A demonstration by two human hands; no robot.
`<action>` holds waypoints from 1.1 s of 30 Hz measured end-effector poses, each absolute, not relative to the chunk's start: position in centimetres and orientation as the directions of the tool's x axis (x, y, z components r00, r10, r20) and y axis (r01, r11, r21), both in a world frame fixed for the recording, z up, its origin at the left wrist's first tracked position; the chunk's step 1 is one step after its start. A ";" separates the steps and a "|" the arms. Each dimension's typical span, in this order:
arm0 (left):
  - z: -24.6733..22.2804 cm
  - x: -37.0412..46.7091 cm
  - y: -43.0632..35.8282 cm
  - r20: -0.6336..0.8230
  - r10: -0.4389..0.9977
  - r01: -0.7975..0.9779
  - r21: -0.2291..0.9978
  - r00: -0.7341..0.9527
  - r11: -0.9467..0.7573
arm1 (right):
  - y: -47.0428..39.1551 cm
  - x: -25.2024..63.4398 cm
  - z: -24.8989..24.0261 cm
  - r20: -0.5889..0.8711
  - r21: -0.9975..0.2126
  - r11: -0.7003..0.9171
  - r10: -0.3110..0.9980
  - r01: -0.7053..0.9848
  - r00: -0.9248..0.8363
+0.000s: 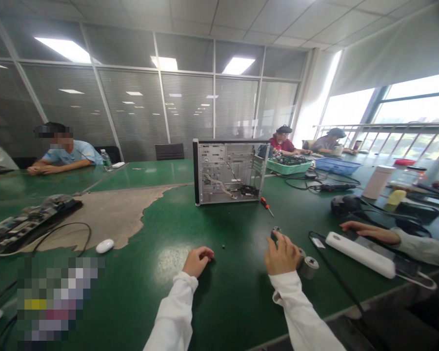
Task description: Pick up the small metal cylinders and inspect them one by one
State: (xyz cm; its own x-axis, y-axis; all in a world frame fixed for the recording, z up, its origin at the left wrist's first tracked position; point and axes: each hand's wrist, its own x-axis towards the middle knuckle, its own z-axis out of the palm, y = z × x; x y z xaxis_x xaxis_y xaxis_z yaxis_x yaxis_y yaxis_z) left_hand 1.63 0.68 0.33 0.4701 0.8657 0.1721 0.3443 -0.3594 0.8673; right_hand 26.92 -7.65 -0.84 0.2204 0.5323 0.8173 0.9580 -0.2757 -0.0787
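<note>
My left hand [198,261] rests on the green table with its fingers loosely curled, the thumb a little apart and no object visible in it. Just right of its fingertips lies a tiny dark piece [223,246], too small to identify. My right hand [282,253] has its fingers around a small metal cylinder [276,230], mostly hidden behind them. Close to that hand's right side stand two similar grey cylinders, one nearer [309,267] and one partly covered [301,254]. Beyond both hands, an opened computer case [230,170] stands upright, showing cables inside.
An orange-handled screwdriver [266,204] lies beside the case. At right are a white power strip [360,253] and another person's hand [366,230]. Farther back sit green [290,167] and blue baskets [336,165]. A white mouse [105,246] is at left. Several people sit around the table.
</note>
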 end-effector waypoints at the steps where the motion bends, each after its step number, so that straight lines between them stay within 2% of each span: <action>1: 0.3 1.6 0.7 0.173 0.866 0.340 0.870 0.469 -0.358 | -7.5 26.0 -1.0 0.784 -0.074 -0.206 0.593 0.976 0.185; 5: 0.1 1.6 0.8 0.182 0.867 0.330 0.873 0.463 -0.359 | -5.9 21.6 -1.8 0.528 -0.105 0.100 0.849 0.989 -0.030; 8: 0.0 1.5 0.8 0.191 0.867 0.327 0.871 0.460 -0.366 | -3.9 19.1 -2.1 0.406 -0.153 0.183 0.908 0.971 -0.108; 18: -0.4 1.4 1.1 0.200 0.870 0.310 0.879 0.451 -0.363 | -0.4 18.8 -2.6 0.403 -0.187 0.272 0.897 0.944 -0.179; 22: -0.4 1.3 1.2 0.199 0.873 0.318 0.876 0.445 -0.362 | -2.6 21.9 -2.6 0.477 -0.178 0.207 0.873 0.962 -0.100; 27: -0.3 1.3 1.5 0.171 0.886 0.325 0.887 0.431 -0.329 | -6.0 28.3 -0.9 0.704 -0.183 -0.077 0.685 0.980 0.185; 30: -0.3 1.3 1.7 0.157 0.895 0.324 0.894 0.418 -0.308 | -7.6 31.3 0.1 0.734 -0.195 -0.194 0.621 0.961 0.274; 33: -0.2 1.3 1.7 0.145 0.900 0.326 0.899 0.411 -0.293 | -8.2 32.6 0.5 0.711 -0.189 -0.247 0.633 0.950 0.306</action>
State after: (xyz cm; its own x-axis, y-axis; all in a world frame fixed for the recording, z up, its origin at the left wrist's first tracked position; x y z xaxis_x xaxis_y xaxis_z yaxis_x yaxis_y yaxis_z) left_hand 1.27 1.70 -0.23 0.4108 0.9002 0.1447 0.3263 -0.2933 0.8986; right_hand 32.60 -8.21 0.55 0.3061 0.6331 0.7110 0.9504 -0.2470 -0.1891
